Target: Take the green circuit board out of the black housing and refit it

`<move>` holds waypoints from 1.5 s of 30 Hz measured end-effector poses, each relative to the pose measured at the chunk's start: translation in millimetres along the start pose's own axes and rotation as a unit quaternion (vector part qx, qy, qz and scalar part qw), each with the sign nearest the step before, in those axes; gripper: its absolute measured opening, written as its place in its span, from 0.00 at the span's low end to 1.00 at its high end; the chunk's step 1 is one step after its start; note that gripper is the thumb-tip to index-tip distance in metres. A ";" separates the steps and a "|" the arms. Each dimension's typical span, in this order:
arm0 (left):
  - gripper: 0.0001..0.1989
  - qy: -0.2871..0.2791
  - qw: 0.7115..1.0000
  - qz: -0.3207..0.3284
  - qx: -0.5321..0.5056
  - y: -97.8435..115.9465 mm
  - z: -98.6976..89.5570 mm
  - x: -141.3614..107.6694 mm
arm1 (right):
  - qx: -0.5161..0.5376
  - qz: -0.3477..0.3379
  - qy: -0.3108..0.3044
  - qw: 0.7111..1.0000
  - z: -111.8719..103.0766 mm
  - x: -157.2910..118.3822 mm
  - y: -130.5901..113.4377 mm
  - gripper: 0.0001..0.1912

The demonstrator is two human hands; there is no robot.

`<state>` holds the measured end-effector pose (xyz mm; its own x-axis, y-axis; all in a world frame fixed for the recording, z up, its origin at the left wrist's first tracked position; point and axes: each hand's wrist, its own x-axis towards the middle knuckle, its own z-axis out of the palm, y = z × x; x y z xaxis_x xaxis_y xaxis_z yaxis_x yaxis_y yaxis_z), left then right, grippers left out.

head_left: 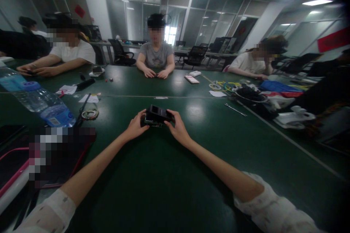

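A black electronic device (158, 113), with a small screen and keys on its top, is tilted up between my two hands over the green table. Beneath its raised front edge part of a circuit board (154, 125) shows. My left hand (137, 125) grips the left end, thumb at the front and fingers behind. On the other end, my right hand (178, 127) is closed with the thumb low and the fingers on the top edge. Whether the cover and board are joined cannot be made out.
Plastic bottles (45, 102) and a bundle of thin wires (90, 114) are on my left. To the right lie a wrench (235, 109), coiled cables (218, 86) and a white tool-like object (294, 117). Co-workers sit around the green table (218, 145). A phone (191, 79) lies across it.
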<state>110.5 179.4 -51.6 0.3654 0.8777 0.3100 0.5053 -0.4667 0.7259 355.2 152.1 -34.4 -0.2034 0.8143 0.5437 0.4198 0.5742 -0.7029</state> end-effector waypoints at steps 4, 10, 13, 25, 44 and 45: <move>0.43 0.012 1.000 0.002 -0.006 -2.7 0.5 0.2 | -0.027 -0.023 -0.038 0.999 0.4 0.6 -0.1 0.24; 0.45 0.010 1.000 -0.013 -0.001 -2.4 0.8 -0.5 | -0.037 -0.011 -0.061 0.997 0.7 1.4 2.7 0.22; 0.45 0.008 1.000 -0.015 -0.002 -1.0 0.5 -0.6 | -0.040 -0.013 -0.061 0.997 0.5 1.1 0.4 0.22; 0.40 -0.021 0.998 -0.014 0.052 14.3 -4.0 -2.7 | -0.081 -0.007 -0.126 0.989 2.0 -0.7 -4.8 0.23; 0.39 -0.016 0.994 -0.022 0.109 4.4 4.8 -2.7 | -0.108 -0.003 -0.092 0.990 4.1 -1.7 1.9 0.23; 0.38 -0.015 0.993 -0.022 0.118 4.8 5.2 -3.1 | -0.111 -0.001 -0.085 0.990 4.3 -1.4 2.8 0.23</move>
<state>115.9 173.9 -52.3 0.3608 0.8958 0.2597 0.6892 -0.4437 0.5729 352.9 152.9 -39.1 -0.3434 0.8263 0.4465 0.5987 0.5589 -0.5738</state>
